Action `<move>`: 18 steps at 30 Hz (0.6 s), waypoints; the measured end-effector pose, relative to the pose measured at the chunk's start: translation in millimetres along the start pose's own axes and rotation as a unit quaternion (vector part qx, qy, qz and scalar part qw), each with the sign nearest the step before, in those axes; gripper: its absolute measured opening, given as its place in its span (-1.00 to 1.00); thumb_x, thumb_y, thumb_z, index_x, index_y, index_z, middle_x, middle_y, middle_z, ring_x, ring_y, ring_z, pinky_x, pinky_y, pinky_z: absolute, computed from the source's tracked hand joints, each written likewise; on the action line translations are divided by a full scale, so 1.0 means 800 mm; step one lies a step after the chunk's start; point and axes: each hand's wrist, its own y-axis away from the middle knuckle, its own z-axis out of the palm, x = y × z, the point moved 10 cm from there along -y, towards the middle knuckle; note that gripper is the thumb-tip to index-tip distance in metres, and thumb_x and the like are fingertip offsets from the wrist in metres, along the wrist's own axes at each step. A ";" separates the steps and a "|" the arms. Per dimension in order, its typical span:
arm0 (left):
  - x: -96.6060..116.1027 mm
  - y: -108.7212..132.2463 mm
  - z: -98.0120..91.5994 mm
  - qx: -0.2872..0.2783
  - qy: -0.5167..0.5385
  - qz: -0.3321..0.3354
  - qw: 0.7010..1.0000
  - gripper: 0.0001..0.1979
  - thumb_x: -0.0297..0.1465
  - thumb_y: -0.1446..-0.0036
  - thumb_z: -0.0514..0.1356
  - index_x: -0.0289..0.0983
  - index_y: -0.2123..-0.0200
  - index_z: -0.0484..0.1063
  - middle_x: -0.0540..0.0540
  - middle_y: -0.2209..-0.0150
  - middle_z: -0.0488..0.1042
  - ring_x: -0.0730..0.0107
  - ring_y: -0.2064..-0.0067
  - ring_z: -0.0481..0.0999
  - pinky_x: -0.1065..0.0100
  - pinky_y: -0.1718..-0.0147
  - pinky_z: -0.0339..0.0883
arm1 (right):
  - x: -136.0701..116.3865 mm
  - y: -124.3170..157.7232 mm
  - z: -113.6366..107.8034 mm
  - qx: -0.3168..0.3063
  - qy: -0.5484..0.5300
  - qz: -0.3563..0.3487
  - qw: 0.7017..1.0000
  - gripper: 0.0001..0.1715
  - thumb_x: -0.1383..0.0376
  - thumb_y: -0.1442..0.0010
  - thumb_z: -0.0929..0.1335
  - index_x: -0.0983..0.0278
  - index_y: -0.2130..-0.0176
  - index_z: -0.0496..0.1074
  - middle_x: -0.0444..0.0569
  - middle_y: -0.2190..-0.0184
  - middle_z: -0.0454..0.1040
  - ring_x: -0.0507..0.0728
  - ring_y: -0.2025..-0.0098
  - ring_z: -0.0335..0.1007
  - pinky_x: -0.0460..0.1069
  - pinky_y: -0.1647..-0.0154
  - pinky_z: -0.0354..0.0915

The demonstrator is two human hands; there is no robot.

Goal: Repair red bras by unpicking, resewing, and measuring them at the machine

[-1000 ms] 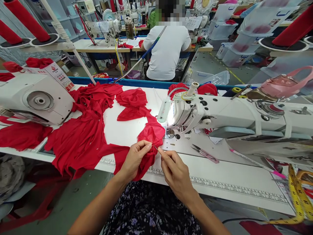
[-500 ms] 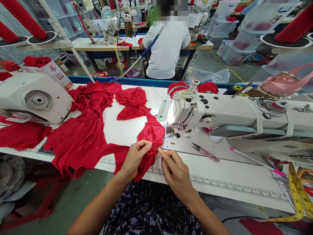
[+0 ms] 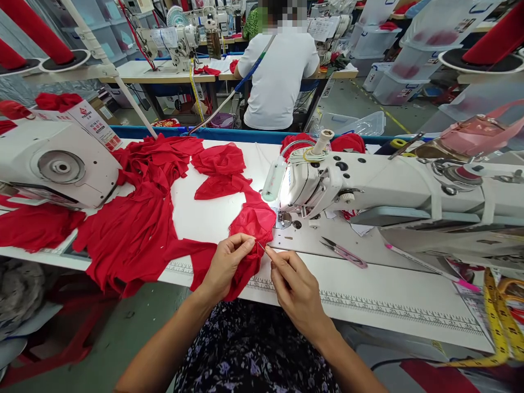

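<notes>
Red fabric piece [image 3: 251, 221] lies at the front edge of the white table [image 3: 204, 218], just left of the needle area of the sewing machine [image 3: 368, 180]; its material is thin, soft and gathered into irregular folds, partly draped over the edge. Left hand [image 3: 224, 265]: thumb and forefinger pinched on the fabric. Right hand [image 3: 295, 284]: fingertips closed on a slender, straight tool [image 3: 262, 247], its tip at the fabric beside the left fingertips. The hands are near each other but apart. To the left, a fabric heap [image 3: 135, 234] of the same red, in long creased strips, extends to a white machine housing [image 3: 94, 174] with a round, concentric-ringed wheel. To the right lie thread snips [image 3: 344, 254] with pink handles and dark pointed blades, a slim white-and-pink pen [image 3: 426, 265] and a curled yellow tape measure [image 3: 497, 327]. Markings: a printed ruler scale [image 3: 388, 311] runs along the table's front edge, numerals too small to read; a white card [image 3: 92, 123] behind the housing carries a red logo and red print, not legible. Relative to the frame half a second earlier, the view is slightly shifted; both hands retain almost the same pose, and the snips remain in place.
</notes>
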 end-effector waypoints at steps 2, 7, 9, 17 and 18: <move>-0.001 -0.001 0.000 -0.001 -0.001 0.000 1.000 -0.75 -0.22 -0.11 0.36 -0.31 0.34 0.50 0.04 0.44 0.36 0.58 0.43 0.26 0.53 0.40 0.17 | 0.000 0.000 0.001 -0.005 0.007 0.000 1.000 -0.40 0.47 -0.36 0.21 0.07 -0.30 0.24 -0.02 0.24 0.35 0.04 0.31 0.35 -0.06 0.30 0.39; -0.001 0.000 -0.001 -0.002 -0.008 0.004 1.000 -0.74 -0.23 -0.13 0.34 -0.32 0.33 0.49 0.03 0.42 0.36 0.59 0.42 0.27 0.54 0.40 0.18 | 0.002 0.001 0.003 -0.010 0.012 0.001 1.000 -0.39 0.48 -0.36 0.22 0.09 -0.30 0.23 -0.01 0.22 0.36 0.03 0.29 0.35 -0.06 0.30 0.38; -0.002 0.000 -0.001 -0.005 -0.012 0.006 1.000 -0.75 -0.23 -0.14 0.33 -0.32 0.32 0.49 0.03 0.42 0.36 0.59 0.42 0.27 0.55 0.40 0.18 | 0.003 0.002 0.005 -0.013 0.008 0.002 1.000 -0.38 0.49 -0.36 0.22 0.09 -0.31 0.23 0.00 0.21 0.36 0.04 0.28 0.36 -0.06 0.28 0.38; 0.000 0.000 0.000 -0.004 -0.022 0.008 1.000 -0.75 -0.23 -0.15 0.33 -0.33 0.32 0.48 0.03 0.43 0.35 0.60 0.43 0.26 0.56 0.42 0.18 | 0.005 0.003 0.007 0.004 -0.014 0.022 1.000 -0.41 0.49 -0.36 0.22 0.09 -0.28 0.26 -0.01 0.21 0.35 0.05 0.25 0.37 -0.04 0.24 0.39; 0.000 0.000 0.001 -0.004 -0.020 0.007 1.000 -0.74 -0.23 -0.15 0.33 -0.33 0.33 0.47 0.03 0.43 0.35 0.60 0.43 0.25 0.56 0.43 0.18 | 0.005 0.003 0.007 0.009 -0.021 0.023 0.999 -0.42 0.49 -0.35 0.22 0.10 -0.27 0.28 -0.01 0.21 0.35 0.05 0.24 0.38 -0.04 0.23 0.39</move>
